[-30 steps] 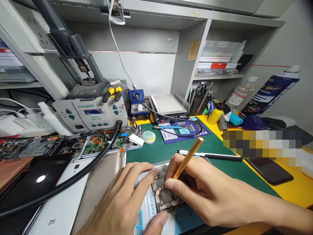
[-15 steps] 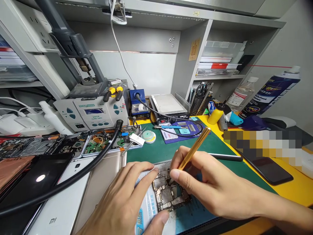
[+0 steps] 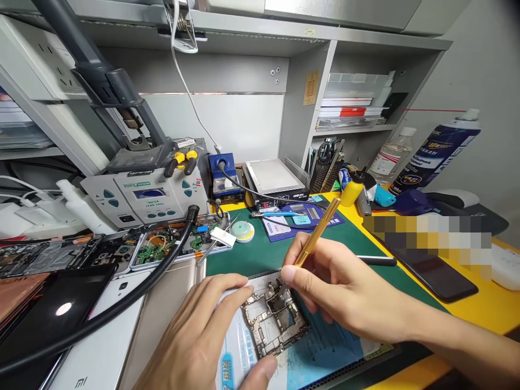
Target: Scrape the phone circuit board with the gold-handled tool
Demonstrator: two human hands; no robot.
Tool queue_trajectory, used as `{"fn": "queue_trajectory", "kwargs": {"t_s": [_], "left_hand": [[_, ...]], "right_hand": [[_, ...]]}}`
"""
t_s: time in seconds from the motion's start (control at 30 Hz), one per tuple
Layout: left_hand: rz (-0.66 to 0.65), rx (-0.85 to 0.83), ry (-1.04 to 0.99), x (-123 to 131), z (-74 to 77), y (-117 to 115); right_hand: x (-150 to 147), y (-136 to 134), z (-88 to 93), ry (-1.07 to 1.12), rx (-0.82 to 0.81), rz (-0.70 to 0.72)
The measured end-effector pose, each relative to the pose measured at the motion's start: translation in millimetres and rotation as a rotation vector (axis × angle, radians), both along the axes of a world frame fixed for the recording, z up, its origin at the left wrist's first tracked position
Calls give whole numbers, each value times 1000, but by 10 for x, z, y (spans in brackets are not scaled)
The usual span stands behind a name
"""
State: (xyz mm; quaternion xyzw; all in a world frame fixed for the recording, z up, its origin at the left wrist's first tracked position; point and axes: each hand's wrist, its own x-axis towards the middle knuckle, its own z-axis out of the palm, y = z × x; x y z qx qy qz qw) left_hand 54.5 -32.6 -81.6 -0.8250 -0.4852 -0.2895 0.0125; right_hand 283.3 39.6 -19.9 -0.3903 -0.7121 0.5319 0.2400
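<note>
A phone circuit board, frame-like with several openings, lies on a blue and white work pad. My left hand rests at its left side, the index fingertip at the upper left corner and the thumb by the lower edge, with the board between them. In my right hand is a slim gold-handled tool, gripped like a pen and slanting up to the right. Its tip points down at the dark upper part of the board; the exact shape of the tip is hard to make out.
A hot air station stands at the back left, its black hose crossing several phones. Near the middle are a parts tray and a solder spool. To the right lie a dark phone and a spray can.
The whole view has shifted, with the scene moving slightly left. Pale surface shows more plainly through the board's openings. Both hands keep nearly the same grip.
</note>
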Motion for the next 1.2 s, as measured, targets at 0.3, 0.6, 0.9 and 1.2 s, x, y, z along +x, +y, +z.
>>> {"fn": "queue_trajectory", "kwargs": {"t_s": [0.3,0.6,0.9,1.2], "left_hand": [[48,-29,39,-39,-24,-20],[92,-90,55,-52,-7,-32],[38,-47,93,-33,124,-16],[2,55,129,-93,107,42]], "right_hand": [[-7,26,-16,47,28,-30],[14,65,-37,83,5,-13],[7,65,-53,97,9,-37],[18,87,-6,97,47,-24]]}}
